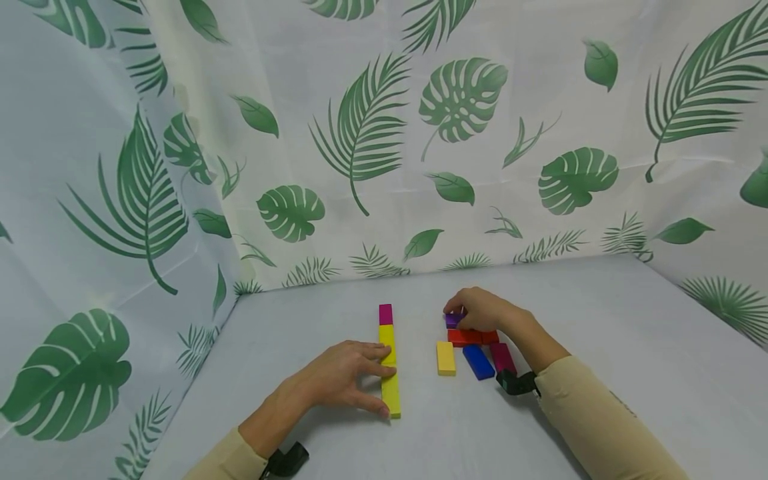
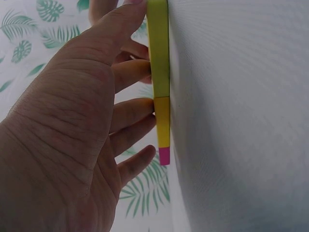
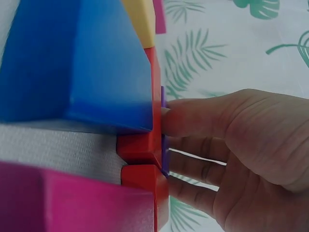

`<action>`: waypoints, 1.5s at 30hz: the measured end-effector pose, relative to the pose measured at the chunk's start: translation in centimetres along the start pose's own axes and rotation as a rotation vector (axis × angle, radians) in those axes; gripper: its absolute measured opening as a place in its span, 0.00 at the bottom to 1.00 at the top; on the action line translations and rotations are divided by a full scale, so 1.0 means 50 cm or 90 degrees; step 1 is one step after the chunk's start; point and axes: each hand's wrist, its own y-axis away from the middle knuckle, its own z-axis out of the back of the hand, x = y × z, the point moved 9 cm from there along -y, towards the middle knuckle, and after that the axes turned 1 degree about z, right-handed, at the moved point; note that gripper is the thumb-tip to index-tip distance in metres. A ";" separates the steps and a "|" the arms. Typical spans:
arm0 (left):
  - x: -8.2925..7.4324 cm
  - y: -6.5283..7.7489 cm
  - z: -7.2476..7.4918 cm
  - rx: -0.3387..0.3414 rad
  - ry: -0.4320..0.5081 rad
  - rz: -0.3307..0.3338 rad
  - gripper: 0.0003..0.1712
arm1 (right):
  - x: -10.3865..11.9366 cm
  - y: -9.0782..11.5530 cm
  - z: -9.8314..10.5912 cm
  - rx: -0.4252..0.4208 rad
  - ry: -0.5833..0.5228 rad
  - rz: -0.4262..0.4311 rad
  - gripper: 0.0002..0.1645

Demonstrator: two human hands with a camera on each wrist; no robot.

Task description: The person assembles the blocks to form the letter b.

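Observation:
Two yellow blocks, a nearer one (image 1: 391,395) and a farther one (image 1: 387,335), lie end to end in a straight row, with a magenta block (image 1: 385,315) at the far end. Spread along the row's left side, my left hand (image 1: 339,375) rests its fingers on the yellow blocks, thumb by the near end. To the right, a purple block (image 1: 453,321) lies just behind the red blocks (image 1: 465,339). My right hand (image 1: 486,311) pinches the purple block between thumb and fingers, partly covering it.
In front of the red blocks are a pale yellow block (image 1: 446,360), a blue block (image 1: 478,363) and a dark pink block (image 1: 503,358), close together. The white table (image 1: 420,440) meets leaf-printed curtains (image 1: 372,233) at the back and sides.

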 end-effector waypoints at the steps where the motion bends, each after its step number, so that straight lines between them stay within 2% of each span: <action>1: 0.000 0.000 0.000 0.001 0.002 0.003 0.42 | -0.001 0.000 -0.001 0.000 0.000 -0.002 0.23; 9: 0.001 0.000 0.000 0.003 -0.005 0.009 0.42 | 0.004 0.006 0.001 0.016 -0.001 -0.004 0.28; 20: -0.001 0.001 0.001 0.004 -0.008 0.007 0.42 | 0.013 -0.007 0.005 -0.058 0.012 0.049 0.23; 24: -0.001 0.001 0.001 0.002 -0.006 0.007 0.42 | 0.016 -0.008 -0.002 -0.030 0.028 0.058 0.25; 28: -0.001 0.001 0.002 0.000 -0.002 0.003 0.42 | 0.014 -0.004 -0.009 0.011 0.019 0.039 0.30; 32: -0.002 0.001 0.002 -0.002 -0.004 -0.003 0.42 | 0.015 -0.001 -0.008 0.019 0.002 0.032 0.33; 39: -0.001 0.002 0.000 -0.002 -0.010 -0.004 0.42 | 0.015 -0.001 0.000 -0.021 -0.006 0.048 0.32; 45: 0.000 0.002 0.000 0.004 -0.005 0.004 0.42 | 0.020 -0.014 0.012 -0.091 0.000 0.057 0.34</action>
